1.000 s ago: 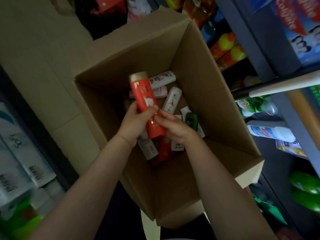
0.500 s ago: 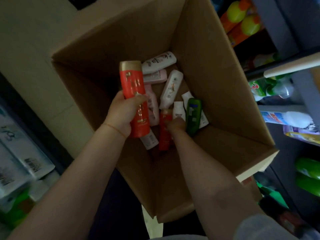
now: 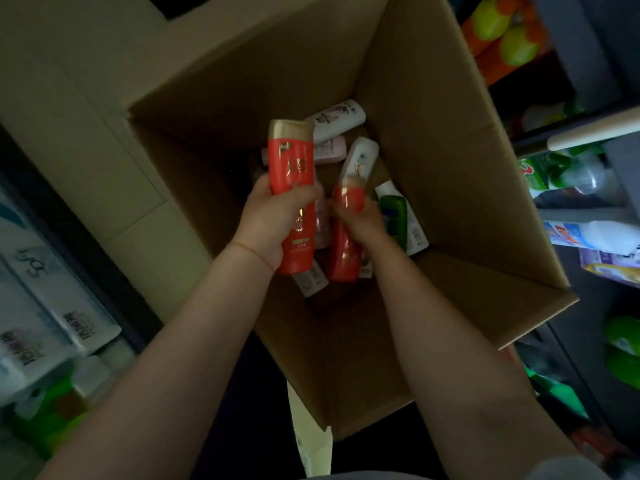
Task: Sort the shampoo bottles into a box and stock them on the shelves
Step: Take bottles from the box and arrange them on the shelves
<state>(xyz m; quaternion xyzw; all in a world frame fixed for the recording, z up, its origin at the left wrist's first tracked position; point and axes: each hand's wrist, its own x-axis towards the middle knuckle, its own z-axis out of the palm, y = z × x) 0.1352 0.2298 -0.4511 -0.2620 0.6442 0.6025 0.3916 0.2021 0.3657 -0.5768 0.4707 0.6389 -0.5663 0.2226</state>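
head cam | looks steeply down | close over open box [image 3: 433,140]

The light is dim throughout, with colours muted and shadows deep. A dark shelving unit [image 3: 595,81] runs down the right side and serves as the landmark. On its upper level sit orange bottles with yellow-green caps [image 3: 502,32]. Below them a pale rail [image 3: 595,131] edges the shelf front, and under that rail lie green-and-white packs [image 3: 550,171], a blue-and-white bottle [image 3: 595,233] and a purple-and-yellow packet [image 3: 609,268]. Lower still on the unit are bright green containers [image 3: 623,348]. Opposite the unit, on the far left, white cartons with barcodes [image 3: 52,299] are stacked, with blurred green packaging [image 3: 55,410] beneath them. A beige panelled surface [image 3: 86,98] lies behind, upper left.
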